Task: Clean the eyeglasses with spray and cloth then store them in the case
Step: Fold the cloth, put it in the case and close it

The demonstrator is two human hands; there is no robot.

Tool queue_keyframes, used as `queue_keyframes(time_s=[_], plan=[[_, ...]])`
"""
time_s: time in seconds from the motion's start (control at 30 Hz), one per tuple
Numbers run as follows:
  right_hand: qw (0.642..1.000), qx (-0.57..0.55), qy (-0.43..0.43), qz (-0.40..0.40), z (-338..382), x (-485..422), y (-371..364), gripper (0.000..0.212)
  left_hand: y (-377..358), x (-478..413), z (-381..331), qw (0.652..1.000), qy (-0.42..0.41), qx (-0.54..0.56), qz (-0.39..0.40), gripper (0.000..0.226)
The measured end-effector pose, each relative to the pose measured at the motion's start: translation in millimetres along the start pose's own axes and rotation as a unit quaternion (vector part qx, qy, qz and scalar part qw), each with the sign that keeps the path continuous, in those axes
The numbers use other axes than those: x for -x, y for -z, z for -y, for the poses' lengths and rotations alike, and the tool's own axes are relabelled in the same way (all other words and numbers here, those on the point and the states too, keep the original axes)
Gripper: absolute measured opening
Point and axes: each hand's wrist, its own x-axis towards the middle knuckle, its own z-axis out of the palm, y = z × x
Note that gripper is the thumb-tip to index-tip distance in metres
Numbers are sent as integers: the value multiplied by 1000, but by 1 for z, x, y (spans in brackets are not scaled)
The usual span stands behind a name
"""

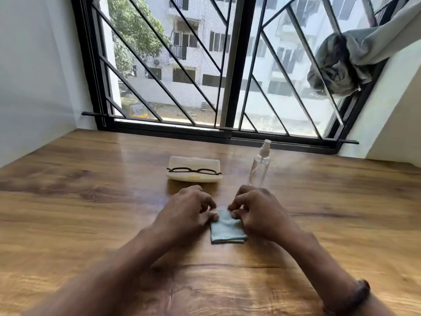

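Our hands, left [185, 209] and right [257, 212], pinch the folded cloth's [226, 229] far edge, hiding it; the cloth lies on the desk [91, 201]. Glasses [193, 171] sit crosswise in the open case [193, 163]; bottle [259, 166] upright just right.

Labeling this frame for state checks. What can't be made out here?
Head view only:
- Cloth: its far edge is covered by the fingers of the left hand and right hand; fold count unclear.
- Spray bottle: clear plastic, liquid level unreadable.
- Glasses: lenses too small to judge clean or smudged.
- Case: lid and hinge indistinct; whether the glasses sit in it or on it is uncertain.
- Forearms: blurred.
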Motion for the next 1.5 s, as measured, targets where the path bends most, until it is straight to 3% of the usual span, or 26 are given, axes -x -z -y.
queue_keyframes(time_s=[0.33, 0.47, 0.6, 0.83, 1.23, 1.5], plan=[[999, -16, 49, 0, -5, -2, -3, 6, -1, -1, 1, 1000, -3, 7, -6, 12], [997, -70, 25, -35, -7, -4, -4, 5, 0, -2, 1, 999, -6, 24, -24, 7], [985, -165, -30, -52, -7, -6, -8, 18, -2, -3, 5, 997, -4, 69, -46, 8], [950, -287, -100, -71, -13, -10, -13, 25, -3, -8, 6, 987, -17, 132, -87, 30], [952, -288, -52, -94, -12, -5, -6, 32, 5, -8, 7, 983, -62, 149, -85, 53], [948, -316, -15, -13, -4, 3, 9, 34, 19, -2, 6, 985, -136, 105, -32, 57]])
